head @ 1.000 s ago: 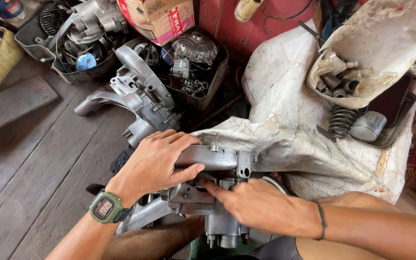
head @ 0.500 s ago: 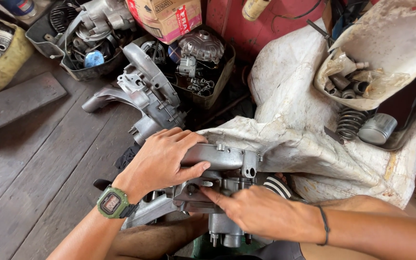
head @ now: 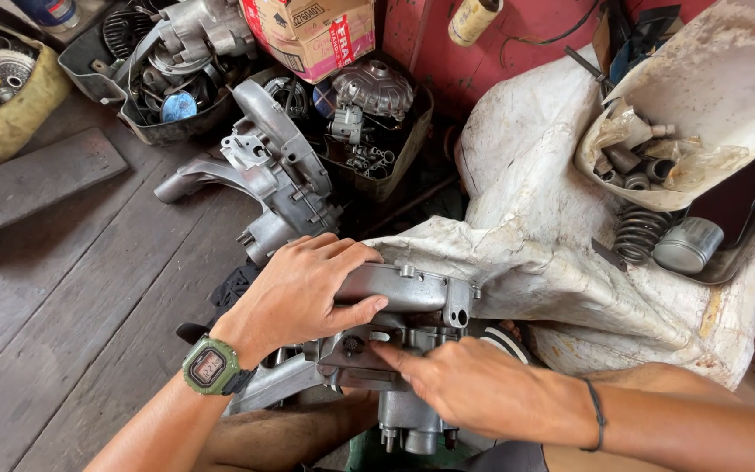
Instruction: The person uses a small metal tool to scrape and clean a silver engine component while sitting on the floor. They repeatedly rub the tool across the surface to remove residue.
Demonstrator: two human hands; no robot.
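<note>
Left hand [head: 294, 293] was clamped over the grey engine case [head: 399, 293], fingers curled on top and thumb pressed against its front edge. Right hand [head: 474, 389] came in from below, fingers together and fingertips [head: 382, 351] pushing on the plate just under it. Case sat on the lap beside a white sack [head: 535, 253], with another casing [head: 277, 179] on the floor behind

Head-worn, looking steeply down and close over grey wooden plank floor [head: 72, 297] and lap; single view only.
</note>
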